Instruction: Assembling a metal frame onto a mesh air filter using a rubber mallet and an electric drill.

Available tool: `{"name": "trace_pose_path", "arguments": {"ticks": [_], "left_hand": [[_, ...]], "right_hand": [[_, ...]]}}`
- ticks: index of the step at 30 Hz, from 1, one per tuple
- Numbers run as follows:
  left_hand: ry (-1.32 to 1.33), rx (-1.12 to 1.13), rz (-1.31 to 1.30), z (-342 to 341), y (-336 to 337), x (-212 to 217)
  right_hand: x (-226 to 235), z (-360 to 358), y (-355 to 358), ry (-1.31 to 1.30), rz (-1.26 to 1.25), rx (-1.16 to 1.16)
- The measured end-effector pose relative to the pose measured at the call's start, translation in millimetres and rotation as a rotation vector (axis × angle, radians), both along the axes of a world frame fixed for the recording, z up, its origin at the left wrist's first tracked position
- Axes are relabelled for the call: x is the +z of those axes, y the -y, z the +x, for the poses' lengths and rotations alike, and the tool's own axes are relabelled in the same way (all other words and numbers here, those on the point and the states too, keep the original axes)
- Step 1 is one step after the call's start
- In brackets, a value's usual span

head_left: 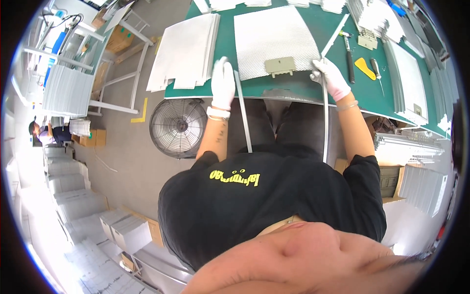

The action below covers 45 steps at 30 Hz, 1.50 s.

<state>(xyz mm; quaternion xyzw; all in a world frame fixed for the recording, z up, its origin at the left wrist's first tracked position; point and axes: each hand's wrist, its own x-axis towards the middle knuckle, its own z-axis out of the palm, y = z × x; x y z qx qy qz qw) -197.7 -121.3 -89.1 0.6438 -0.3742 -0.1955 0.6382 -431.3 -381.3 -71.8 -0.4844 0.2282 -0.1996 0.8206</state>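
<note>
My left hand (223, 84), in a white glove, is raised at the table's front edge with its fingers stretched out. Close to its right side is the upper end of a narrow silver metal strip (244, 112), which runs down toward my lap. My right hand (332, 81), also gloved, pinches a second thin metal strip (325, 125); a further length (335, 36) slants away above it, and my fingers hide whether the two join. Between my hands lies a white mesh sheet (274, 39). A small beige tabbed plate (280, 65) rests on its near edge.
A stack of white sheets (183, 49) lies left on the green table (293, 88). To the right are a hammer (349, 59), a yellow scraper (364, 68), a screwdriver (377, 71) and framed panels (409, 81). A floor fan (171, 130) stands below left. Another person (51, 132) is far left.
</note>
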Motion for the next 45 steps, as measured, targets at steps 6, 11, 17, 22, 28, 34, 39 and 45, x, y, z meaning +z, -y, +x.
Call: {"name": "trace_pose_path", "arguments": {"ticks": [6, 11, 17, 22, 28, 34, 39, 45], "left_hand": [[-0.874, -0.453, -0.327, -9.8, 21.5, 35.8], [-0.511, -0.364, -0.187, -29.0, 25.1, 53.6], [-0.324, -0.128, -0.24, -68.6, 16.1, 100.9], [0.117, -0.032, -0.285, -83.1, 2.0, 112.2], [-0.338, -0.025, -0.355, -88.3, -65.9, 133.5], [-0.383, 0.163, -0.609, -91.7, -98.1, 123.4], [-0.389, 0.217, -0.758, -72.1, -65.8, 166.2], [-0.044, -0.082, -0.732, -12.9, -0.1, 198.2]], "right_hand": [[10.6, -22.5, -12.6, -0.024, -0.037, -0.119], [32.1, -58.4, -19.2, 0.093, -0.154, -0.181], [67.1, -82.5, -46.4, 0.116, -0.295, -0.261], [79.2, -89.5, -54.6, 0.159, -0.398, -0.288], [107.3, -76.5, -80.6, 0.169, -0.559, -0.251], [133.8, -49.8, -106.9, 0.376, -0.64, -0.111], [171.6, -20.8, -93.8, 0.453, -0.697, -0.226], [189.6, -11.4, -52.3, 0.544, -0.798, -0.432]]}}
